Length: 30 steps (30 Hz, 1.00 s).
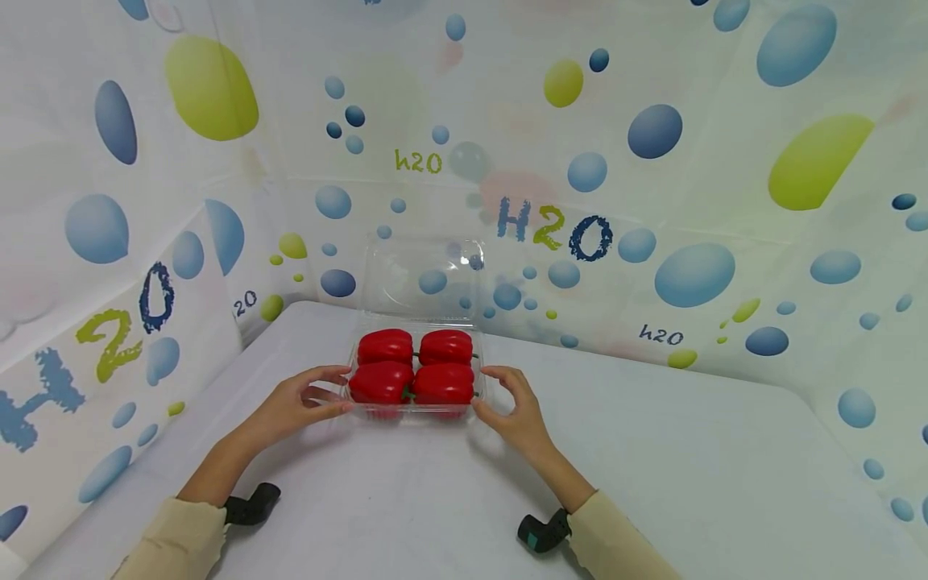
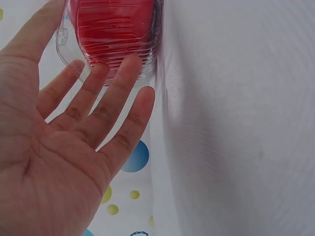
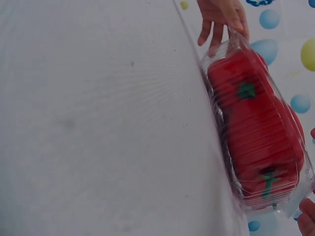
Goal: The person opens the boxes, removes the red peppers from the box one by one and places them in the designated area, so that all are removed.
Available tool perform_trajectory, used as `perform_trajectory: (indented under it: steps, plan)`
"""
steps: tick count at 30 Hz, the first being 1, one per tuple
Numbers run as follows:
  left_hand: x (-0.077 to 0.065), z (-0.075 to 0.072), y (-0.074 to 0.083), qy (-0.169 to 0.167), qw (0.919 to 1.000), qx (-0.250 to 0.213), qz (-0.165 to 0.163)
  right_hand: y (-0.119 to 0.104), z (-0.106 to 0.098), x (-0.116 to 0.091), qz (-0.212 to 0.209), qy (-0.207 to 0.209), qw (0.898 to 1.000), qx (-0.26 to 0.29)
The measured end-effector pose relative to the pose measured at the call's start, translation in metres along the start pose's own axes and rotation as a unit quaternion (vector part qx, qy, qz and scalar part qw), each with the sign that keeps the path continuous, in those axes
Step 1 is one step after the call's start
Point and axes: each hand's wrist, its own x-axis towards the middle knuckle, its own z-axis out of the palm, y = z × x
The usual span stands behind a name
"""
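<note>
A clear plastic clamshell container stands on the table with its lid raised at the back. Several red bell peppers with green stems lie in it in two rows. At the container's left side is my left hand, thumb near the front corner. The left wrist view shows that hand's fingers spread and nearly straight, tips by the ribbed wall. My right hand is at the right side, thumb and forefinger apart with their tips right at the rim. Just its fingertips show in the right wrist view.
A white cloth covers the table. Behind and to the left hangs a white curtain printed with blue and green spots and lettering; the raised lid stands close before it. A black wrist-worn device sits at each sleeve cuff.
</note>
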Motion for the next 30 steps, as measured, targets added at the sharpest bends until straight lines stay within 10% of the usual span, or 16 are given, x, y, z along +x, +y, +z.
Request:
perform_trajectory:
  steps: [10, 30]
  plan:
    - [-0.001, 0.000, 0.000, -0.001, 1.0000, -0.001, -0.003, -0.045, -0.003, -0.001, -0.006, -0.007, 1.000, 0.024]
    - [0.000, 0.000, 0.000, -0.001, 1.0000, -0.007, -0.001, -0.007, 0.006, 0.008, -0.048, -0.033, 0.998, 0.024]
